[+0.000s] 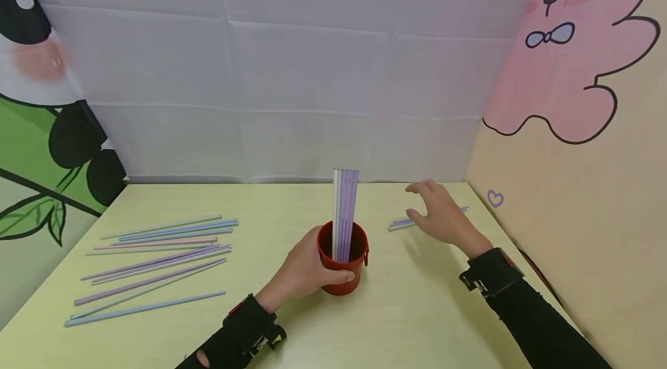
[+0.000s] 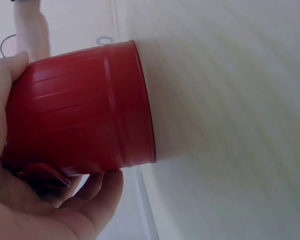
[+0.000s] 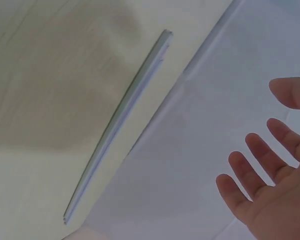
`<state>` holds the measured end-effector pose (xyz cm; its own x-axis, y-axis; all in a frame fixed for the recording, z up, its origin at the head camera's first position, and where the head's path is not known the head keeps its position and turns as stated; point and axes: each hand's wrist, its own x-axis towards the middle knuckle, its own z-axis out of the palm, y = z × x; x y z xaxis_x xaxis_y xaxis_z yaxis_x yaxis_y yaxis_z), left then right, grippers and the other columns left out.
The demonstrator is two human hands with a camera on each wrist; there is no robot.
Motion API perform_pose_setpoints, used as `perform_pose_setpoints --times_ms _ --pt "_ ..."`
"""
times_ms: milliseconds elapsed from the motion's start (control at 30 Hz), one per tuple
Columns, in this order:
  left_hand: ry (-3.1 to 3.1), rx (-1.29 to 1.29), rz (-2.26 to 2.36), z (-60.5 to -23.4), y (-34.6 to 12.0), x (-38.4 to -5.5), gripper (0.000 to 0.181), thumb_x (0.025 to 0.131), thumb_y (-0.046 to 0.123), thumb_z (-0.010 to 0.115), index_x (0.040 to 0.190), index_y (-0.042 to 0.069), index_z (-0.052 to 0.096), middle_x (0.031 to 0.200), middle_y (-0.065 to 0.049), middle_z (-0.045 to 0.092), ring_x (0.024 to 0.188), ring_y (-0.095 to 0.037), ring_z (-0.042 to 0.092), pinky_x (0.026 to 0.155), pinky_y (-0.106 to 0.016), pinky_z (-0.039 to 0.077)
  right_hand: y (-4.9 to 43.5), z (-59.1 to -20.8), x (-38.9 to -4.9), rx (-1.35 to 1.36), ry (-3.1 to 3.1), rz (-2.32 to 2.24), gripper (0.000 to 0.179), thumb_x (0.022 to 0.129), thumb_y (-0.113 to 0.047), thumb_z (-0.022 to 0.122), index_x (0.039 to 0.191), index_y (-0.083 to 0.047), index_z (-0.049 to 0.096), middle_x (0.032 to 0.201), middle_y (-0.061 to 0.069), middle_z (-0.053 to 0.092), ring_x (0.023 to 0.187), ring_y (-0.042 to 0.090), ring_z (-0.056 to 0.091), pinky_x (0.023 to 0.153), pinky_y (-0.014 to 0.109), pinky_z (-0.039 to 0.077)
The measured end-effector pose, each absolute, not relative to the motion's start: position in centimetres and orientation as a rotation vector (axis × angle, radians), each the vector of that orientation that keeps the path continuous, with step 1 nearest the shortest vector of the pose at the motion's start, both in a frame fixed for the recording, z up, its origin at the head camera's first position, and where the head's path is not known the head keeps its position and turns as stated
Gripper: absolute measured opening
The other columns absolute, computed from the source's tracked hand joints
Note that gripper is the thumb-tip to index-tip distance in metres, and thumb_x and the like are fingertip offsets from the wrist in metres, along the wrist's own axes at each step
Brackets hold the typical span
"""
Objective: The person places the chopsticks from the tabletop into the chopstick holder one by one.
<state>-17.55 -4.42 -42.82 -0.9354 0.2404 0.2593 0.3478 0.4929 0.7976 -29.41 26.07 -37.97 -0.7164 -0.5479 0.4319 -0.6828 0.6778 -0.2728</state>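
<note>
My left hand [image 1: 301,270] grips a small red bucket [image 1: 356,276] from its left side, the thumb across the front wall. In the left wrist view the fingers curl round the bucket [image 2: 80,110], which has a small handle lug near the palm. A bundle of thin pastel sticks [image 1: 344,207], white and lilac, stands upright inside it. My right hand [image 1: 440,215], fingers spread and bent with nothing in them, hovers over a few loose sticks [image 1: 400,224] at the back right. The right wrist view shows these sticks [image 3: 117,122] side by side, apart from the hand [image 3: 275,195].
Several blue, green, pink and lilac sticks [image 1: 156,267] lie spread in rows on the left of the pale table [image 1: 417,322]. A white cloth wall [image 1: 312,79] rises behind the back edge, and a beige side panel [image 1: 583,212] borders the right edge.
</note>
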Motion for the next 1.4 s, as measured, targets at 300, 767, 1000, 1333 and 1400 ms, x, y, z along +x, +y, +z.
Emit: perform_pose_setpoints --times_ms 300,767,1000,1333,1400 --pt "-2.614 -0.525 -1.432 -43.1 -4.5 -17.6 0.086 0.064 0.05 0.085 0.134 0.027 0.04 0.121 0.012 0.05 0.105 -0.008 0.051 0.082 -0.034 0.051 28.1 -40.8 -30.4 1.017 -2.678 0.446 0.044 0.088 -0.02 0.068 0.127 -0.008 0.053 0.121 0.014 0.051 0.108 0.034 0.047 0.089 0.052 0.041" --pt "-2.613 -0.533 -1.481 -42.8 -4.3 -17.6 0.082 0.066 0.047 0.084 0.133 0.029 0.041 0.12 0.014 0.051 0.106 -0.007 0.051 0.083 -0.033 0.05 29.8 -44.2 -31.5 1.044 -2.807 0.442 0.037 0.089 -0.016 0.067 0.123 -0.005 0.057 0.115 0.016 0.052 0.096 0.029 0.046 0.083 0.047 0.043" --pt "-2.62 -0.525 -1.479 -42.8 -4.4 -17.6 0.082 0.066 0.048 0.084 0.133 0.028 0.041 0.12 0.013 0.05 0.106 -0.008 0.051 0.083 -0.033 0.05 30.1 -44.7 -31.5 1.007 -2.848 0.383 0.034 0.089 -0.018 0.066 0.121 -0.008 0.061 0.114 0.013 0.053 0.099 0.029 0.047 0.085 0.047 0.044" --pt "-2.614 -0.521 -1.466 -42.8 -4.5 -17.6 0.084 0.064 0.049 0.085 0.133 0.027 0.042 0.12 0.013 0.051 0.105 -0.008 0.051 0.083 -0.034 0.05 29.9 -44.8 -31.6 1.098 -2.755 0.222 0.016 0.086 -0.01 0.068 0.102 -0.011 0.063 0.091 0.004 0.052 0.079 0.02 0.045 0.07 0.037 0.044" --pt "-2.615 -0.521 -1.467 -42.8 -4.5 -17.6 0.084 0.065 0.05 0.085 0.133 0.027 0.041 0.12 0.013 0.051 0.105 -0.008 0.051 0.083 -0.034 0.05 29.9 -44.7 -31.5 1.131 -2.751 0.244 0.013 0.086 -0.007 0.067 0.098 -0.011 0.064 0.089 0.002 0.051 0.077 0.017 0.045 0.068 0.035 0.045"
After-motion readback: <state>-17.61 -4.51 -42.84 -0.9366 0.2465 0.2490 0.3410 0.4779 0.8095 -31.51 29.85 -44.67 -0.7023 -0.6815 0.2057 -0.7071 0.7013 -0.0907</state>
